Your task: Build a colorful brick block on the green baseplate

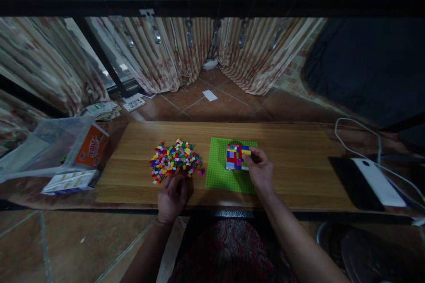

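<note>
A multicoloured block of joined toy bricks (234, 155) stands on a green studded baseplate (217, 177). My right hand (261, 169) is closed at the block's right side, thumb and fingers gripping near its yellow and blue bricks. Whether a separate brick sits between those fingertips is hidden. To the left, a heap of loose small bricks (174, 157) in many colours spreads over the wooden board. At the heap's near edge is my left hand (172, 194), its fingers curled and pinched together. What they hold, if anything, I cannot make out.
The wooden board (292, 150) carries the bricks and baseplate. A clear plastic bin (49, 141) and a white carton (70, 181) are at left. A black and white flat device (376, 181) lies at right beside a white cable (372, 150). A dark metal bar (212, 2) crosses ahead.
</note>
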Action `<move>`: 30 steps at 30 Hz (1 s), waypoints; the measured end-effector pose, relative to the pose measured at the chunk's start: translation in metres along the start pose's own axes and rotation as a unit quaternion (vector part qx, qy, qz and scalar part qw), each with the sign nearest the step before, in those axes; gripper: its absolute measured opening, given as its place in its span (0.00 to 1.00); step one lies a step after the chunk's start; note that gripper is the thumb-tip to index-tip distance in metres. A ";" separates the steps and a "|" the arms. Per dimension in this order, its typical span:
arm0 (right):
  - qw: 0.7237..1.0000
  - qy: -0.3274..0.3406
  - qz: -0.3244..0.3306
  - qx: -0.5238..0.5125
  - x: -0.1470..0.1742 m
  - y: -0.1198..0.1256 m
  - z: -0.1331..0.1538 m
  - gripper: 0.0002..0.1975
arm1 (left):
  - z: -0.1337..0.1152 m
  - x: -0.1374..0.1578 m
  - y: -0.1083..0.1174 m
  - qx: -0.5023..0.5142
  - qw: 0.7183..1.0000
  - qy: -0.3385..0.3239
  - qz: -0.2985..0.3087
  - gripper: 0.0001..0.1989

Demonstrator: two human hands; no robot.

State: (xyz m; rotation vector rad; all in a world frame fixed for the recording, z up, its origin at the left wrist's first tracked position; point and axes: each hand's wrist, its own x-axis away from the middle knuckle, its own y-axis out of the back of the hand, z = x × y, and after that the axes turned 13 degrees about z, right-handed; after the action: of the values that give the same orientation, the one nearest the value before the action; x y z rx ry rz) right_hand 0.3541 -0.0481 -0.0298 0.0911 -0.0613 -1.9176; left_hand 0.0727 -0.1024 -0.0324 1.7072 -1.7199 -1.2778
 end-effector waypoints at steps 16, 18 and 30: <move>0.999 0.016 0.023 0.020 -0.005 0.005 -0.007 0.22 | -0.004 0.002 0.000 0.033 0.999 0.011 0.016 0.06; 0.999 0.008 0.035 0.034 -0.009 0.008 -0.006 0.22 | -0.003 0.002 0.001 0.035 0.999 0.005 0.013 0.06; 0.879 0.234 0.265 0.321 0.040 -0.057 0.058 0.11 | -0.002 0.002 0.000 0.034 0.999 0.004 0.022 0.07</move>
State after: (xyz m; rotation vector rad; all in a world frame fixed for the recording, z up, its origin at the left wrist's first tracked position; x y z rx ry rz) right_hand 0.2816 -0.0659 0.0213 0.8913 -0.3588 -1.2182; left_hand 0.0739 -0.1047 -0.0323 1.7002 -1.8045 -1.2047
